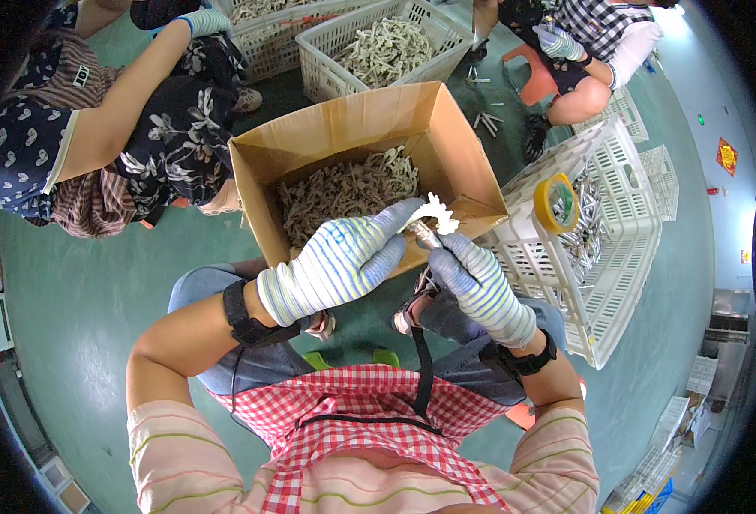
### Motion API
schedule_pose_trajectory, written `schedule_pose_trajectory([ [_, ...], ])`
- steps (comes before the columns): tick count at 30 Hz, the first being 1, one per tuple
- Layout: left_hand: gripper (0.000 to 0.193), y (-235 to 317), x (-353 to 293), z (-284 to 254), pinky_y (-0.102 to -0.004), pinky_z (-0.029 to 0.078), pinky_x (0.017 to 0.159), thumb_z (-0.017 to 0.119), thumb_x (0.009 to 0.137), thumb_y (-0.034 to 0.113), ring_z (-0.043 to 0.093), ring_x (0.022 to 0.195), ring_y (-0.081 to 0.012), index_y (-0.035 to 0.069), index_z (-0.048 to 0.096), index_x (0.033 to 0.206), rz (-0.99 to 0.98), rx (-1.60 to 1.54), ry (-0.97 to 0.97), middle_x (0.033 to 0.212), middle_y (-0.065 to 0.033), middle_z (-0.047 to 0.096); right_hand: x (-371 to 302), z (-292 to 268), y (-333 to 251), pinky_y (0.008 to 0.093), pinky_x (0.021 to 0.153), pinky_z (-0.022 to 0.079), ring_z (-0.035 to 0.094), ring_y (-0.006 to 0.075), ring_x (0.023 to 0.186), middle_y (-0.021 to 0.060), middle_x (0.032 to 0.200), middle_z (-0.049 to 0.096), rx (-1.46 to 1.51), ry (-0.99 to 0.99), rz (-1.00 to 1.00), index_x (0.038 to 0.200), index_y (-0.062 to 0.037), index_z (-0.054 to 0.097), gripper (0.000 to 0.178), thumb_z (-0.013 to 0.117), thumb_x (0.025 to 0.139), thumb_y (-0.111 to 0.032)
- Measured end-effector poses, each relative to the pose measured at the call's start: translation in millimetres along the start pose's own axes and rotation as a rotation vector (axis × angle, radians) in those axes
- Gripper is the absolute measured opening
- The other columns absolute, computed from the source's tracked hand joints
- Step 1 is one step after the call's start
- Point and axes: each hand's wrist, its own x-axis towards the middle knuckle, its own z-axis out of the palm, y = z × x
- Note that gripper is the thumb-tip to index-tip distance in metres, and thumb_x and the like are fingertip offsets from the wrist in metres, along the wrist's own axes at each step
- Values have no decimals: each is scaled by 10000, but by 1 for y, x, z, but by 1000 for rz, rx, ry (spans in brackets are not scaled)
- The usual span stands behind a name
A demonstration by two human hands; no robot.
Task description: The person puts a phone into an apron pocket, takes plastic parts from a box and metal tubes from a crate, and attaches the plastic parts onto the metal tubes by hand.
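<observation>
Orange stool [536, 79], red diamond-shaped wall decoration [726, 158]

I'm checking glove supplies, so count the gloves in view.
4: on the wearer's left hand and right hand, plus one co-worker's glove at upper left and another co-worker's glove at upper right. More may be hidden.
</observation>
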Motion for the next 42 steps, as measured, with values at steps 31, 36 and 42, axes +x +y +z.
schedule_pose_trajectory([
  [31, 504, 12, 1, -10, -316, 495, 803, 655, 887, 298, 627, 865, -170, 7, 525, 1278, -119, -94, 80, 989, -103, 662, 1, -1, -16, 271, 628, 437, 513, 101, 686, 5, 780, 564, 188, 23, 9, 1110, -33, 593, 228, 570, 975, -216],
  [36, 330, 15, 2, -6, -383, 488, 703, 570, 932, 294, 631, 768, -320, 15, 610, 1104, -29, -103, 23, 848, -171, 634, 1, -2, -8, 268, 623, 430, 506, 99, 684, -3, 780, 562, 157, 11, -42, 1161, -40, 593, 249, 576, 975, -203],
  [42, 240, 7, 2, -3, -444, 480, 670, 522, 955, 225, 611, 779, -395, 16, 605, 1038, 0, -131, 11, 804, -202, 618, 0, 1, -16, 257, 639, 425, 500, 88, 695, -8, 789, 559, 201, -18, 10, 1210, -45, 583, 280, 581, 973, -193],
])
